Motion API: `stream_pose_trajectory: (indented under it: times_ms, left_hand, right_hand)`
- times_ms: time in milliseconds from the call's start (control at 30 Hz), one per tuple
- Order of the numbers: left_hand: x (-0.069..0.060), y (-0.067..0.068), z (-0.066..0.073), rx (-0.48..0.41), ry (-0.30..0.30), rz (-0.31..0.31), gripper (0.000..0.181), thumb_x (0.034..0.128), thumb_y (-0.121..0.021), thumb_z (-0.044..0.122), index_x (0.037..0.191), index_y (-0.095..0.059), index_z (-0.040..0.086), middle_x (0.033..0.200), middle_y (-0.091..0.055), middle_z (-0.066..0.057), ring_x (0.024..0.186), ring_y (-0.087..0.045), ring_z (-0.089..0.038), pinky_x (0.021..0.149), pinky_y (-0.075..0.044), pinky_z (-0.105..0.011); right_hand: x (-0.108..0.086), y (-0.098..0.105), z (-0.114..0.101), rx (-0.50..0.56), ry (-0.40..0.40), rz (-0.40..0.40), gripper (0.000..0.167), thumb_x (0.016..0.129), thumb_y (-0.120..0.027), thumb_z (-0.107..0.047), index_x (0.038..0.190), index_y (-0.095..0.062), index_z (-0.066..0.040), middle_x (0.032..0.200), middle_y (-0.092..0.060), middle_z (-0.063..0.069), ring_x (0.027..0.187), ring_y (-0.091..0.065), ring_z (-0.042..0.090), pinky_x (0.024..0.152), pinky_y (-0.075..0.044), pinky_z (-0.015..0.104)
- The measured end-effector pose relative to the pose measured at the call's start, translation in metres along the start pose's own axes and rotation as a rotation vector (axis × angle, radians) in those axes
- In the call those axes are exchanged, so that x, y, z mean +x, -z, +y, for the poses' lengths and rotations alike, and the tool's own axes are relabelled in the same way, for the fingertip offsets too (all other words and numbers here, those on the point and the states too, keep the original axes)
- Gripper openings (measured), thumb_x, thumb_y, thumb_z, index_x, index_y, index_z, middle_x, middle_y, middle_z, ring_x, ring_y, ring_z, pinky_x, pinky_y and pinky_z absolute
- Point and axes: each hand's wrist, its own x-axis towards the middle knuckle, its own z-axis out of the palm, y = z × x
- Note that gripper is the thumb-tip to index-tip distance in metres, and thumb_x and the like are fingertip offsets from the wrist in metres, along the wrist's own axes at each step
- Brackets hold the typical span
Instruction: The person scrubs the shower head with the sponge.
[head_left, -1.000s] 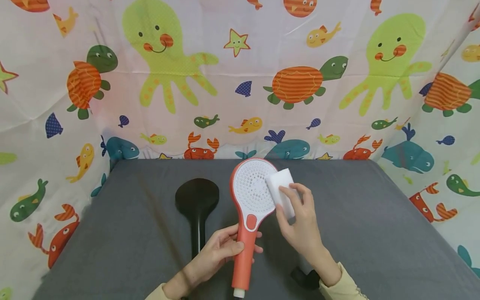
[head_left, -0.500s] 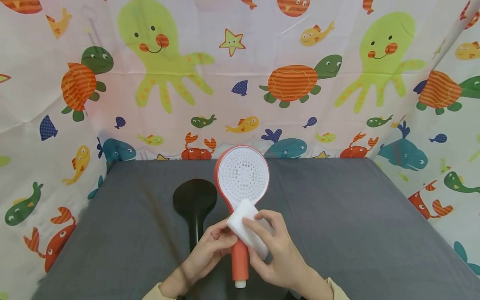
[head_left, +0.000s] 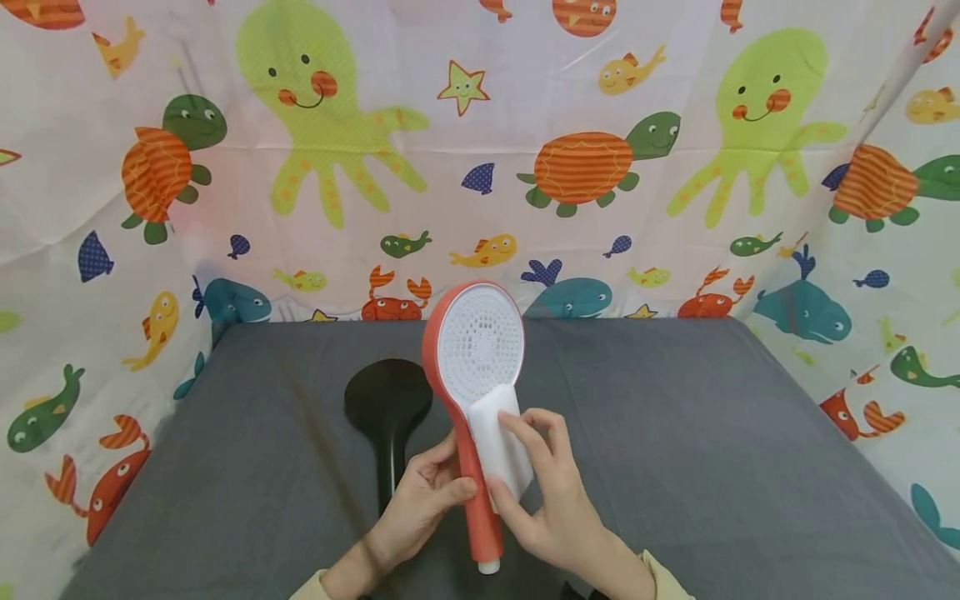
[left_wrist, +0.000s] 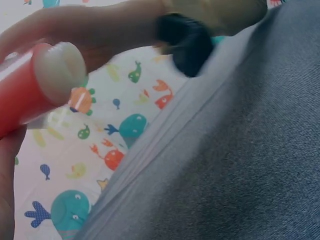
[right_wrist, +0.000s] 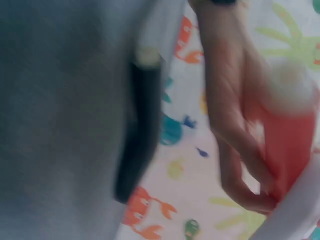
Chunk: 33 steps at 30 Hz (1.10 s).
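An orange shower head (head_left: 480, 346) with a white nozzle face stands nearly upright, held by its handle in my left hand (head_left: 422, 510). My right hand (head_left: 558, 504) pinches a white sponge (head_left: 497, 437) between thumb and fingers. The sponge lies against the neck and upper handle and hides part of them. In the left wrist view, the pale end of the handle (left_wrist: 60, 72) points toward the camera. The right wrist view is blurred; there the left hand's fingers curl round the orange handle (right_wrist: 287, 150), and the sponge (right_wrist: 295, 205) shows at the lower right.
A black shower head (head_left: 388, 400) lies face down or face up, I cannot tell which, on the grey cloth-covered table (head_left: 675, 433), left of the hands. Behind the table hangs a curtain (head_left: 480, 208) printed with sea animals.
The sponge has moved from the right rim of the nozzle face down to the neck and handle. The shower head has risen slightly and turned, so its orange left side shows more.
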Motion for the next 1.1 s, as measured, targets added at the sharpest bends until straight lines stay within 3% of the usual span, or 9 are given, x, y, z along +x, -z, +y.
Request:
stream_pose_trajectory:
  times_ms: [167, 333, 567, 633, 867, 967, 1100]
  left_hand:
    - [-0.001, 0.001, 0.0, 0.018, -0.022, 0.004, 0.054, 0.0923, -0.049, -0.006, 0.143, -0.03, -0.001, 0.14, -0.04, -0.014, 0.115, -0.051, -0.022, 0.089, -0.048, -0.033]
    - [0.0, 0.005, 0.01, -0.04, -0.059, 0.049, 0.05, 0.0917, -0.04, -0.014, 0.14, -0.034, -0.003, 0.132, -0.045, -0.011, 0.109, -0.051, -0.017, 0.085, -0.049, -0.028]
    - [0.001, 0.007, 0.021, -0.052, -0.057, 0.093, 0.043, 0.0945, -0.033, -0.01, 0.137, -0.036, -0.004, 0.125, -0.051, -0.016, 0.115, -0.05, -0.025, 0.092, -0.046, -0.033]
    - [0.001, 0.007, 0.02, -0.045, -0.046, 0.081, 0.042, 0.0946, -0.033, -0.01, 0.136, -0.037, -0.005, 0.126, -0.05, -0.015, 0.113, -0.051, -0.023, 0.091, -0.046, -0.032]
    - [-0.001, 0.004, 0.012, 0.028, 0.005, 0.009, 0.046, 0.0935, -0.036, -0.012, 0.139, -0.031, -0.006, 0.128, -0.047, -0.017, 0.112, -0.052, -0.023, 0.089, -0.048, -0.035]
    - [-0.002, 0.004, 0.011, 0.043, 0.009, 0.023, 0.048, 0.0926, -0.038, -0.012, 0.139, -0.03, -0.006, 0.128, -0.048, -0.016, 0.111, -0.052, -0.022, 0.089, -0.048, -0.033]
    - [0.0, 0.005, 0.015, -0.023, 0.006, 0.088, 0.048, 0.0929, -0.035, -0.012, 0.14, -0.025, -0.006, 0.132, -0.043, -0.018, 0.115, -0.048, -0.021, 0.093, -0.044, -0.031]
  right_hand:
    - [0.002, -0.009, 0.009, -0.029, 0.012, 0.017, 0.049, 0.092, -0.054, -0.028, 0.13, -0.048, 0.002, 0.113, -0.038, 0.018, 0.099, -0.039, 0.024, 0.07, -0.043, 0.03]
    - [-0.016, -0.009, 0.003, -0.058, 0.098, -0.054, 0.044, 0.091, -0.051, -0.027, 0.124, -0.053, 0.002, 0.11, -0.041, 0.019, 0.099, -0.039, 0.026, 0.071, -0.038, 0.03]
    - [-0.032, 0.002, 0.002, -0.02, 0.214, -0.152, 0.037, 0.088, -0.048, -0.023, 0.116, -0.059, -0.001, 0.108, -0.043, 0.019, 0.1, -0.04, 0.028, 0.071, -0.046, 0.03]
    - [-0.027, 0.001, 0.004, -0.04, 0.211, -0.135, 0.038, 0.088, -0.047, -0.022, 0.117, -0.058, -0.001, 0.109, -0.043, 0.019, 0.099, -0.041, 0.028, 0.071, -0.044, 0.03]
    - [-0.001, -0.013, 0.012, -0.127, 0.02, -0.052, 0.043, 0.093, -0.05, -0.028, 0.129, -0.051, -0.004, 0.115, -0.04, 0.018, 0.105, -0.037, 0.029, 0.071, -0.038, 0.032]
    - [0.0, -0.016, 0.012, -0.145, 0.034, -0.059, 0.042, 0.092, -0.049, -0.026, 0.128, -0.052, -0.005, 0.116, -0.041, 0.018, 0.106, -0.036, 0.031, 0.071, -0.041, 0.036]
    - [-0.013, -0.015, 0.008, -0.163, 0.108, -0.136, 0.042, 0.086, -0.048, -0.02, 0.126, -0.056, -0.007, 0.114, -0.043, 0.017, 0.105, -0.039, 0.031, 0.074, -0.046, 0.042]
